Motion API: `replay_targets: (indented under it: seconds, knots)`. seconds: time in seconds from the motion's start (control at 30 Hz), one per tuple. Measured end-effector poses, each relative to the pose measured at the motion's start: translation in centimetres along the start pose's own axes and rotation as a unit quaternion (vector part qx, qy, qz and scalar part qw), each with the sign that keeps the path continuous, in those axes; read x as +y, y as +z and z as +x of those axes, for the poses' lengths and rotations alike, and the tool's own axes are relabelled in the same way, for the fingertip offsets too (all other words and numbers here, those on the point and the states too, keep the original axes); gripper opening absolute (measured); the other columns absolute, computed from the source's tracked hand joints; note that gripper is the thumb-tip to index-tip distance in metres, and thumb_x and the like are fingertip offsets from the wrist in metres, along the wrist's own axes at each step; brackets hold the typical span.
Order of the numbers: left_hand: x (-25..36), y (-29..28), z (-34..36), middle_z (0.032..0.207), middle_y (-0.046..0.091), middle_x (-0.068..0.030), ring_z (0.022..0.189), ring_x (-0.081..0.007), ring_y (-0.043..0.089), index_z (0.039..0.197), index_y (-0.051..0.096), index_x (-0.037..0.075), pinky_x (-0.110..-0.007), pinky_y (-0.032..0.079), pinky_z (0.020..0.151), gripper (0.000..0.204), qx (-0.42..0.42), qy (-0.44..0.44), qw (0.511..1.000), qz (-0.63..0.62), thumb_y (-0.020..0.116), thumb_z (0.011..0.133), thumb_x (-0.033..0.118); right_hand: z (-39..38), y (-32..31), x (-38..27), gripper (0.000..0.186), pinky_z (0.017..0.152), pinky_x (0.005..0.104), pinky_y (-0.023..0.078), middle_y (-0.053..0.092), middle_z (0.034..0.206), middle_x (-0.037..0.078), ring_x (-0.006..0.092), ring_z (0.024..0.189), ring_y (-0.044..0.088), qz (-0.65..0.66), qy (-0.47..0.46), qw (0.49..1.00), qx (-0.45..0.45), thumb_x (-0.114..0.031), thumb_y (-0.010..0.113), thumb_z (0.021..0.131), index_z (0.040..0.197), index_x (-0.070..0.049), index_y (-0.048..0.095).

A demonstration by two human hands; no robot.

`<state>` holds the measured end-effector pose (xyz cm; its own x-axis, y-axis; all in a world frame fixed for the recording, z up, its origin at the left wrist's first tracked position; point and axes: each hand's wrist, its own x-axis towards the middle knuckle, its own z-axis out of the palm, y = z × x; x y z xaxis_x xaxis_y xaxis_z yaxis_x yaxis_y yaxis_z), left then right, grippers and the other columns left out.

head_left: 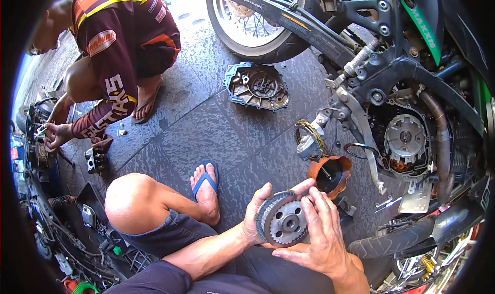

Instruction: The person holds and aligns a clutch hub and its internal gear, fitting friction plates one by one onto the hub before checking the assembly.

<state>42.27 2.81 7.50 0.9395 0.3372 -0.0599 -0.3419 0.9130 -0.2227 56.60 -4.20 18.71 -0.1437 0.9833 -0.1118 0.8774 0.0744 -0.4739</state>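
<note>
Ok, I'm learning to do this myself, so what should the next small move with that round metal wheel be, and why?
I'd probably turn the metal wheel a little to look over its rim: the left hand supports its left side, the right hand is at the opposite edge, ready to help, and the hands hide parts of that rim.

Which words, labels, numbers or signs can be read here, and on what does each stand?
Wording isn't copied out, only placed:
Swingarm: pale lettering along its side.
Green fairing panel: white lettering.
Co-worker's maroon sleeve: large pale lettering.
Oval patch higher on that sleeve: lettering.
Clutch pack in the person's hands: none readable.
Other marks: too small or blurred.
</note>
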Motion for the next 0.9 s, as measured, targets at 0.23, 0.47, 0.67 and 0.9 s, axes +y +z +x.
replay_targets:
  seconds: [0.23, 0.47, 0.67, 0.9]
  knots:
    - [-0.40, 0.32, 0.14, 0.171, 0.019, -0.0205, 0.157, -0.0390, 0.025, 0.168, 0.010, 0.014, -0.055, 0.023, 0.127, 0.102, -0.006, -0.016, 1.000, 0.002, 0.039, 0.095, 0.078, 0.34, -0.31, -0.10, 0.108, 0.113, 0.0564, 0.039, 0.041, 0.153, 0.030, 0.0456, 0.136, 0.046, 0.024, -0.012, 0.999, -0.021, -0.047, 0.093, 0.070, 0.147, 0.010, 0.044]
    - [-0.59, -0.19, 0.11, 0.171, 0.020, -0.0219, 0.157, -0.0406, 0.025, 0.168, 0.012, 0.013, -0.056, 0.024, 0.127, 0.100, -0.003, -0.037, 0.999, -0.015, 0.037, 0.095, 0.078, 0.20, -0.69, -0.31, 0.107, 0.113, 0.0565, 0.039, 0.040, 0.154, 0.030, 0.0461, 0.135, 0.046, 0.026, -0.009, 0.999, -0.035, -0.047, 0.093, 0.070, 0.147, 0.009, 0.045]
    - [-0.66, -0.42, 0.17, 0.170, 0.021, -0.0243, 0.156, -0.0411, 0.025, 0.168, 0.015, 0.013, -0.057, 0.024, 0.126, 0.099, -0.003, -0.040, 0.999, -0.022, 0.035, 0.096, 0.077, 0.21, -0.72, -0.27, 0.107, 0.113, 0.0573, 0.039, 0.040, 0.153, 0.029, 0.0464, 0.136, 0.046, 0.027, -0.009, 0.999, -0.041, -0.047, 0.093, 0.070, 0.148, 0.009, 0.044]
    - [-0.59, -0.22, 0.30, 0.169, 0.023, -0.0242, 0.156, -0.0408, 0.027, 0.168, 0.014, 0.011, -0.055, 0.025, 0.127, 0.100, 0.007, -0.043, 0.999, -0.005, 0.034, 0.096, 0.078, 0.38, -0.92, -0.37, 0.108, 0.113, 0.0578, 0.040, 0.041, 0.152, 0.029, 0.0460, 0.135, 0.046, 0.024, 0.000, 0.999, -0.046, -0.045, 0.094, 0.069, 0.148, 0.009, 0.044]
